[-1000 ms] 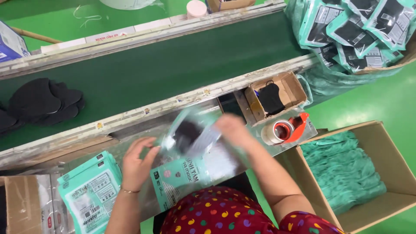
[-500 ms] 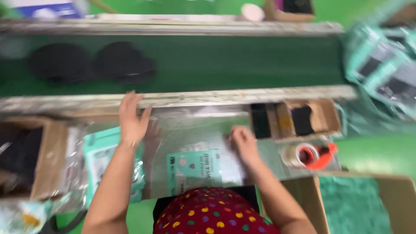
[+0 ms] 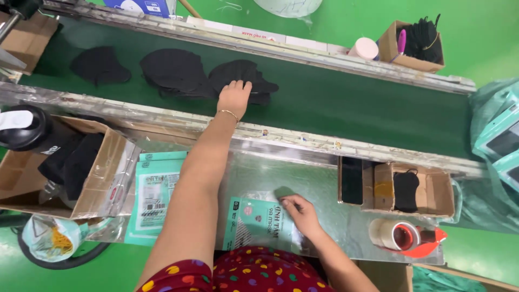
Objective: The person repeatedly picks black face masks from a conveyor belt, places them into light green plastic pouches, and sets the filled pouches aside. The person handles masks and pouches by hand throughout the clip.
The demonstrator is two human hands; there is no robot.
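My left hand (image 3: 234, 97) reaches out over the green conveyor belt (image 3: 346, 103) and rests, fingers spread, on a pile of black face masks (image 3: 240, 74). More black masks (image 3: 173, 70) lie to its left on the belt. My right hand (image 3: 300, 212) presses down on a teal and clear packaging bag (image 3: 254, 221) lying on the metal work surface (image 3: 319, 189) close to my body. Whether the left fingers have closed on a mask cannot be told.
A stack of teal bags (image 3: 154, 194) lies left of my arm. A cardboard box with black items (image 3: 81, 162) and a black bottle (image 3: 27, 130) stand at left. A small box with a black mask (image 3: 411, 189), a phone (image 3: 352, 181) and a tape dispenser (image 3: 405, 238) are at right.
My left hand has gone from the near rail out onto the belt to the mask pile. My right hand stays on the bag. The view has swung left.
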